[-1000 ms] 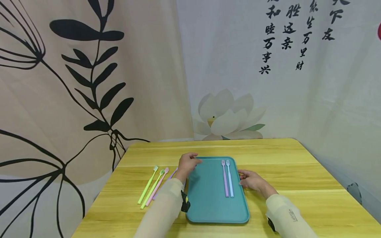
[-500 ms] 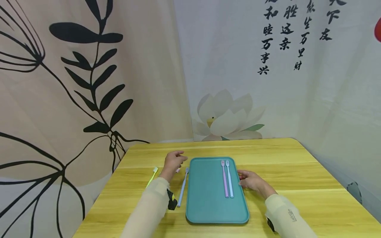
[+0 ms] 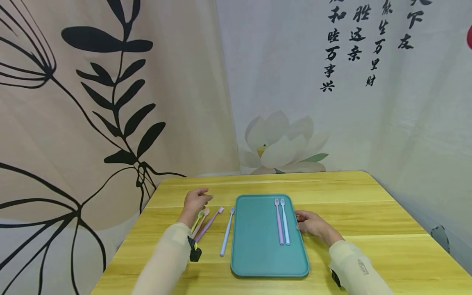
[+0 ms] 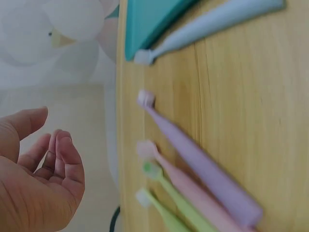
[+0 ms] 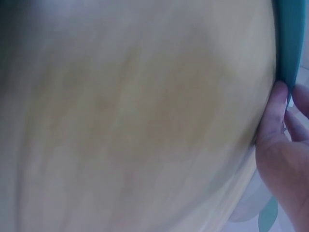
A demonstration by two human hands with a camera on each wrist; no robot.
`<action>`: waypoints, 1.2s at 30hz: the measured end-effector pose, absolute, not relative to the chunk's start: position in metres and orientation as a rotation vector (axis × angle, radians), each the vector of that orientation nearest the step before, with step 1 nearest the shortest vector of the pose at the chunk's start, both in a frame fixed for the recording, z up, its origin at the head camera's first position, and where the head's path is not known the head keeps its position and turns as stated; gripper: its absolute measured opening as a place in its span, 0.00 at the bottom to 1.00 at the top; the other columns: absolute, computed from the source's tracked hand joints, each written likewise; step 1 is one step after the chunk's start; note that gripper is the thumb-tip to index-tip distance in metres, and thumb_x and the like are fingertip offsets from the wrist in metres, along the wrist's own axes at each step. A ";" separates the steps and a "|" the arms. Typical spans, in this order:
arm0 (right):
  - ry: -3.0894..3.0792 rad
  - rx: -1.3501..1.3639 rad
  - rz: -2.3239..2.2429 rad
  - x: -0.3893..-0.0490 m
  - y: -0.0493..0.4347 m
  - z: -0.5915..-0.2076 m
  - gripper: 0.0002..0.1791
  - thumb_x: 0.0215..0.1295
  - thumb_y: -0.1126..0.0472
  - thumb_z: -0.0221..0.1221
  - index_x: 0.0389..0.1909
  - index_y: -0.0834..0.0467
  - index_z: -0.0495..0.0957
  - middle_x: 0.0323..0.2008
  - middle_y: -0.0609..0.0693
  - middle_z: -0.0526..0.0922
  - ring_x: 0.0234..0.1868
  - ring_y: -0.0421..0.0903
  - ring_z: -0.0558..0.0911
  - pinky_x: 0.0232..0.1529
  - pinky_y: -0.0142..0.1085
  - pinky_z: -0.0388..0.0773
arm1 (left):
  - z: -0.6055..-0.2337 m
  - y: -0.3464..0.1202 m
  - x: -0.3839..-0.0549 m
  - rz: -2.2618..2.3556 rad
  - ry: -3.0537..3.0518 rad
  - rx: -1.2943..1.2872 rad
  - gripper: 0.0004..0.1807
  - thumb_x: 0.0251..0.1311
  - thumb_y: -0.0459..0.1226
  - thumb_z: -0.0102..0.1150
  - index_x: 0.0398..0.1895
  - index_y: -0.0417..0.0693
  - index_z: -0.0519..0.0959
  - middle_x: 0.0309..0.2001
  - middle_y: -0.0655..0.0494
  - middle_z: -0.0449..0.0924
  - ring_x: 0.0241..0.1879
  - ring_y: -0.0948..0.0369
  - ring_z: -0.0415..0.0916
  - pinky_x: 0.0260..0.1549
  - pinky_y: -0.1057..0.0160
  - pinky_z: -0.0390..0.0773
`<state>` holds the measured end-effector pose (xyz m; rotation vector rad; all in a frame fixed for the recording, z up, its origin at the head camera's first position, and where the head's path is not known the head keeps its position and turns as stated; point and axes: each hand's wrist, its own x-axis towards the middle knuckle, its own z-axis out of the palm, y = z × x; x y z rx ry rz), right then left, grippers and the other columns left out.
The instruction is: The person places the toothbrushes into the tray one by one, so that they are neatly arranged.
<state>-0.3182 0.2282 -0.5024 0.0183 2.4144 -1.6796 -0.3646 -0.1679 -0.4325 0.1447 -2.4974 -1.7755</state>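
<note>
- Shifted leftward over the last second with the left hand (image 3: 195,201), from the upper-left rim of the tray (image 3: 254,237) out above the loose toothbrushes; kept the right hand (image 3: 313,224) at the tray's right edge.
- Hovering with nothing held in the left hand, thumb apart from loosely curled fingers, near the toothbrush heads.
- Pinching, by the look of it, the tray's right edge between thumb and fingers of the right hand; cannot tell how firmly.
- Lying in the tray, side by side along its right part: lilac toothbrush (image 3: 279,223) and pale blue toothbrush (image 3: 285,223).
- Lying on the desk (image 3: 350,196), left of the tray: blue toothbrush (image 3: 227,233) just beside it, then slanted purple toothbrush (image 3: 209,225), pink toothbrush (image 4: 193,188), green-bristled toothbrush (image 4: 183,195) and white-bristled green toothbrush (image 4: 166,215), this last hidden behind the left hand and sleeve (image 3: 158,258) in the head view.
- Judged from this layout, only partway along: two toothbrushes neatly in the tray, five outside it, none in either hand.
</note>
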 end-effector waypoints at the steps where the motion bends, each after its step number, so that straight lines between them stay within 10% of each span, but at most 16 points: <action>1: 2.416 0.019 -1.675 -0.318 0.228 -0.502 0.34 0.61 0.77 0.56 0.70 0.72 0.62 0.50 0.61 0.73 0.46 0.52 0.74 0.45 0.39 0.77 | -0.433 -0.173 -0.365 -1.778 -2.497 0.152 0.22 0.66 0.34 0.61 0.63 0.40 0.75 0.46 0.44 0.76 0.36 0.56 0.73 0.43 0.52 0.78; 7: 2.418 0.039 -1.663 -0.318 0.229 -0.503 0.34 0.61 0.76 0.57 0.70 0.71 0.63 0.51 0.61 0.74 0.47 0.52 0.74 0.45 0.39 0.76 | -0.436 -0.202 -0.365 -1.768 -2.498 0.210 0.23 0.66 0.34 0.61 0.64 0.39 0.75 0.45 0.46 0.77 0.34 0.57 0.72 0.31 0.63 0.75; 16: 2.373 -0.015 -1.712 -0.321 0.232 -0.505 0.34 0.59 0.78 0.57 0.69 0.73 0.62 0.49 0.62 0.74 0.43 0.51 0.75 0.42 0.39 0.77 | -0.442 -0.238 -0.361 -1.731 -2.529 0.270 0.25 0.67 0.35 0.59 0.66 0.38 0.72 0.52 0.42 0.75 0.48 0.46 0.74 0.50 0.46 0.76; 24: 2.339 -0.031 -1.723 -0.323 0.234 -0.504 0.35 0.60 0.78 0.57 0.69 0.74 0.60 0.52 0.63 0.73 0.47 0.52 0.75 0.44 0.39 0.78 | -0.448 -0.259 -0.351 -1.757 -2.556 0.264 0.27 0.67 0.34 0.59 0.67 0.34 0.69 0.54 0.39 0.74 0.44 0.50 0.74 0.46 0.49 0.76; 36: 2.319 -0.047 -1.747 -0.322 0.233 -0.505 0.35 0.59 0.78 0.57 0.69 0.75 0.60 0.50 0.63 0.73 0.44 0.50 0.75 0.42 0.38 0.78 | -0.467 -0.280 -0.346 -1.819 -2.636 0.225 0.28 0.68 0.32 0.58 0.69 0.29 0.65 0.29 0.53 0.70 0.27 0.58 0.64 0.31 0.57 0.71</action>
